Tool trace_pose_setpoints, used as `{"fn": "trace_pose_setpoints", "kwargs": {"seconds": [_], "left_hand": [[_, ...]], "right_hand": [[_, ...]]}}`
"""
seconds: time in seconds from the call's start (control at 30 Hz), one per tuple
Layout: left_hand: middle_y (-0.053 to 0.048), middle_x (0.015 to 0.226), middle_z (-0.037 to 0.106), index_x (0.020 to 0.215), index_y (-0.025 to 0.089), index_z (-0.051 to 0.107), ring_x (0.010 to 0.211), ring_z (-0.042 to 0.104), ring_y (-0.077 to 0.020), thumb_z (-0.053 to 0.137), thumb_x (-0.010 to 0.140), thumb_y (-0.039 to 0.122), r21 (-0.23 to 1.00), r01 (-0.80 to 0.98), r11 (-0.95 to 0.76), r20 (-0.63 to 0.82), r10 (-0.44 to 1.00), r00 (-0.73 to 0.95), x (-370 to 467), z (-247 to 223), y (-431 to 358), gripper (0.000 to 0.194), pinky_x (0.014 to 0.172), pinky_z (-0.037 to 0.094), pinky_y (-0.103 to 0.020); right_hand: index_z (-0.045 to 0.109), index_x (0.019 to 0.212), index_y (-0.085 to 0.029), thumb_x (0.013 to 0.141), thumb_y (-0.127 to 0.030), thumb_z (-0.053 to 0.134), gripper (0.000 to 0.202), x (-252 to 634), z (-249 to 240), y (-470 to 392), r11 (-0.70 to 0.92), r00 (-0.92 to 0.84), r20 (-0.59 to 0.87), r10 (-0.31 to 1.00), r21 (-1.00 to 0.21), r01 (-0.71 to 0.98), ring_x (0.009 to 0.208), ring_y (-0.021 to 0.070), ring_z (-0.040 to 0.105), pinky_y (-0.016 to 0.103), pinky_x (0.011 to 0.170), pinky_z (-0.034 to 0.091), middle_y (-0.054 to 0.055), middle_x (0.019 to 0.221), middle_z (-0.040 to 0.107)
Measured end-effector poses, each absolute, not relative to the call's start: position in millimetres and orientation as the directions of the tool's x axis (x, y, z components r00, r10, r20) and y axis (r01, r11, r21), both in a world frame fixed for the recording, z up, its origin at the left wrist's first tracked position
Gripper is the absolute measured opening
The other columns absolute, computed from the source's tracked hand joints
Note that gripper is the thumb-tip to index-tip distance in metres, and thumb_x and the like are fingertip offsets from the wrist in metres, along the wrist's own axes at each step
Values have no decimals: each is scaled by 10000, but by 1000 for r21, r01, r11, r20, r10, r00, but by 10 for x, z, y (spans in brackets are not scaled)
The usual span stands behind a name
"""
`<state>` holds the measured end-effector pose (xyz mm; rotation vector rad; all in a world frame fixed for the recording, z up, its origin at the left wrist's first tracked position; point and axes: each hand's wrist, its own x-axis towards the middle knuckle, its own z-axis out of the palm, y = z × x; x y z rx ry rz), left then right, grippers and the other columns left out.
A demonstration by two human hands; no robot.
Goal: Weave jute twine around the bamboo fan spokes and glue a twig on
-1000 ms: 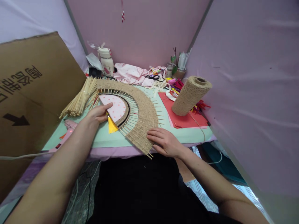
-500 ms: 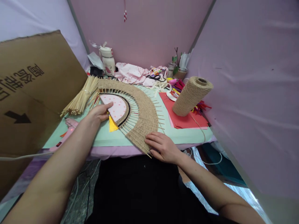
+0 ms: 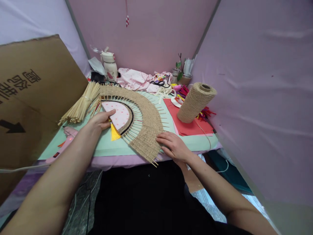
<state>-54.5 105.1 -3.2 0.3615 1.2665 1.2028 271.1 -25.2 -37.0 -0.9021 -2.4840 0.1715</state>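
Observation:
A half-round woven fan [image 3: 149,125] of tan twine on thin sticks lies across the table, its near end reaching past the front edge. At its centre is a pink dotted half-disc [image 3: 117,112] with a dark trim. My left hand [image 3: 102,120] grips the straight side of this centre, thumb on top and fingers partly hidden below. A yellow tassel [image 3: 114,132] hangs beside those fingers. My right hand [image 3: 174,146] rests at the fan's outer rim, fingers stretched and a little apart, tips touching the weave near the bare stick ends.
Left of the fan lie a bundle of sticks [image 3: 80,104] and a pink glue gun [image 3: 67,138], beside a large cardboard sheet [image 3: 36,91]. A twine spool [image 3: 195,102] stands tilted on red sheets [image 3: 181,125] at right. A bottle [image 3: 110,67] and crumpled cloth [image 3: 134,78] are behind.
My right hand has slid right and slightly up, from lying on the weave to the outer rim. My left hand keeps its hold. The whole view has shifted slightly.

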Motion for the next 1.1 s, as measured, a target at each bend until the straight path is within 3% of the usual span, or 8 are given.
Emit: {"fn": "trace_pose_setpoints", "kwargs": {"seconds": [0.13,0.33,0.7,0.93,1.1], "left_hand": [[-105,804,749,1121,81,643,631,719,-166,537,848,-14,776,-485,404,-519,845,-127,-543,-18,1027,308,709,607,-272],[-123,818,750,1151,81,638,572,704,-168,607,801,-12,763,-423,489,-572,815,-90,-642,18,1046,364,646,613,-281],[-98,721,735,1111,61,642,568,699,-166,538,830,-34,795,-383,469,-533,843,-74,-669,19,1026,315,601,606,-254],[-171,757,736,1082,27,665,566,702,-222,603,789,-13,775,-328,540,-575,818,-11,-690,93,936,302,561,603,-296],[-134,657,721,1080,24,659,444,652,-189,533,834,-4,797,-276,537,-567,823,-36,-631,181,875,278,491,582,-263]], "right_hand": [[594,1217,-189,941,-301,456,329,2754,-302,-201,782,-682,383,623,-289,552,1175,236,563,487,1033,426,119,1223,640],[538,1317,-209,964,-312,419,386,2676,-217,130,787,-704,351,617,-283,548,1290,218,484,493,1080,383,105,1355,569],[630,1199,-185,966,-301,422,333,2746,-269,201,787,-701,360,616,-317,529,1177,215,577,443,987,480,101,1242,646],[621,1202,-166,968,-288,405,341,2669,-264,521,826,-732,383,563,-302,477,1223,210,540,454,1038,438,121,1279,620],[607,1184,-168,960,-273,423,308,2718,-337,491,822,-733,376,567,-309,478,1203,219,546,445,1017,450,125,1244,622]]}}
